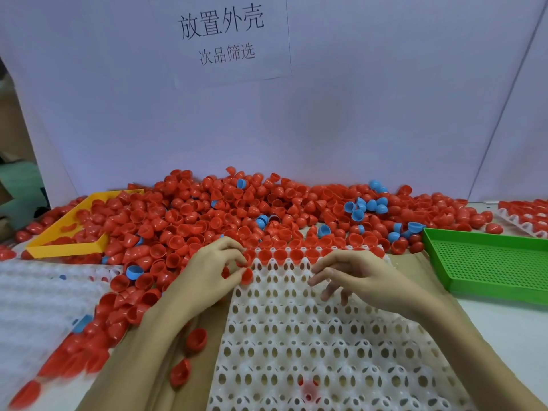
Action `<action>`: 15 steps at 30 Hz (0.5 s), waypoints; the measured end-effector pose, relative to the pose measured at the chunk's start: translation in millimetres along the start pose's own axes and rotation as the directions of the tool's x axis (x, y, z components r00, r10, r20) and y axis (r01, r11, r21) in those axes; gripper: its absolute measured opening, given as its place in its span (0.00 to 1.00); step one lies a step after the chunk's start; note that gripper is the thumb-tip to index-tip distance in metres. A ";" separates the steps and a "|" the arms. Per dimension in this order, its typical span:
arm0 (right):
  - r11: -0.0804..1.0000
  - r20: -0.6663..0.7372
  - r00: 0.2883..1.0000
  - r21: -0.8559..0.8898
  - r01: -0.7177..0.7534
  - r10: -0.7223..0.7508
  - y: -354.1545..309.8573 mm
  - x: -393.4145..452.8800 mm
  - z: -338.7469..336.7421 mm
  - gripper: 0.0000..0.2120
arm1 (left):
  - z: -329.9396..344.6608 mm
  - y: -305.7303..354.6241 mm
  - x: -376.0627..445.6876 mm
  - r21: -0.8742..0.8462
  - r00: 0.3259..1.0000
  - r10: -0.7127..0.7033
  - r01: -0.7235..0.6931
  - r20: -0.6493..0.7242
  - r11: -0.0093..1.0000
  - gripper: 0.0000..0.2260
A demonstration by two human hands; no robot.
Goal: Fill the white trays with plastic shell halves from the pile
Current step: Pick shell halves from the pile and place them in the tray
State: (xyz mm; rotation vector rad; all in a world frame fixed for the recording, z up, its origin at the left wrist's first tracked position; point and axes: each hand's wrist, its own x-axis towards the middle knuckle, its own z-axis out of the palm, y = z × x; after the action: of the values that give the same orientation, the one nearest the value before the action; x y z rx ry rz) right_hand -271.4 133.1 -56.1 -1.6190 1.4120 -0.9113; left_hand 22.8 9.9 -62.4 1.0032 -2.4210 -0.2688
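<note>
On the wall behind the desk, a sign [221, 37] reads "放置外壳 次品筛选"; the left hand [213, 268] pinches red shells [246, 275] at the white tray [296, 336], and the right hand [355, 274] hovers with its grip loose and empty.

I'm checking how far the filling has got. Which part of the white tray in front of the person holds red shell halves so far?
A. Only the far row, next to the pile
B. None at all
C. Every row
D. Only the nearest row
A: on the white tray, red shell halves sit only along the far edge by the pile; the rows nearer the person show open holes.
</note>
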 end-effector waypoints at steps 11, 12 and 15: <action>1.000 0.003 1.000 0.002 0.003 -0.003 6.7 2.2 -1.7 0.08 | 8.2 -12.7 -0.5 0.080 0.997 0.053 -0.057 0.057 0.995 0.12; 1.000 0.003 1.000 0.002 0.001 -0.001 6.9 2.6 -2.1 0.08 | 8.8 -12.9 0.2 0.067 0.998 0.042 -0.045 0.046 0.997 0.12; 1.000 -0.002 1.000 0.003 -0.004 0.004 7.1 2.6 -3.0 0.08 | 8.9 -14.4 2.6 0.013 0.998 -0.010 0.011 -0.068 1.000 0.10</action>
State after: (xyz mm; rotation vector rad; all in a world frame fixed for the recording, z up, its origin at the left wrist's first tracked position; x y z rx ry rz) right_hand -276.8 129.7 -61.1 -1.6127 1.4139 -0.9122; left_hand 25.4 -2.3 -74.2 1.0144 -2.3601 -0.2182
